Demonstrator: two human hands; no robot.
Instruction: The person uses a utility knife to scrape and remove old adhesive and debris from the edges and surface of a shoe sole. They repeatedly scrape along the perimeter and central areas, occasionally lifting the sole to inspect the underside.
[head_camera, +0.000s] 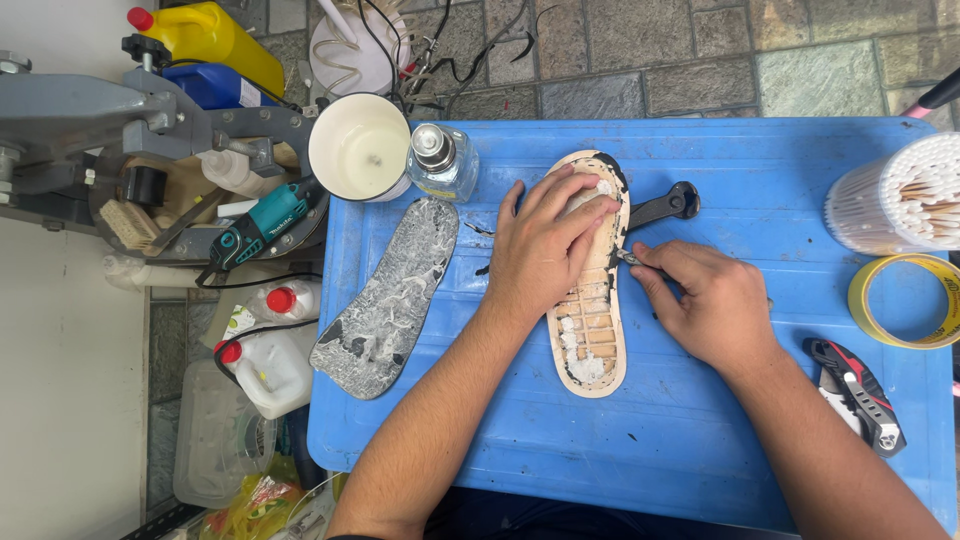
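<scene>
From the head camera, a tan rubber shoe sole with a gridded inner face (588, 300) lies near the middle of the blue plastic worktop (700, 440). Its long axis runs far to near, leaning slightly, with the broad forefoot toward the far edge and the gridded heel toward the person. The left hand (545, 245) is spread flat and wide over the forefoot, pressing it down, fingers fanned to the right.

The right hand (705, 305) is closed in a narrow pinch on a small metal-tipped tool (628, 257), its tip touching the sole's right edge, where a black rim strip shows. Just beyond it lie black pincers (665, 205), partly under the sole's edge.

The step in hand looks like working the black rim or old glue away from the sole's right edge. As a judgement, the next move calls for firm downward pressure from the left hand while the tool tip is kept at the seam and drawn along the sole's length, not across it.

To the left lies a grey, glue-marbled insole-shaped piece (385, 295), roughly parallel. Far of it stand a white cup (358, 145) and a small clear glass bottle (443, 160). At the right are a tub of cotton swabs (905, 195), a yellow tape roll (905, 300) and a red-and-black utility knife (858, 392).
</scene>
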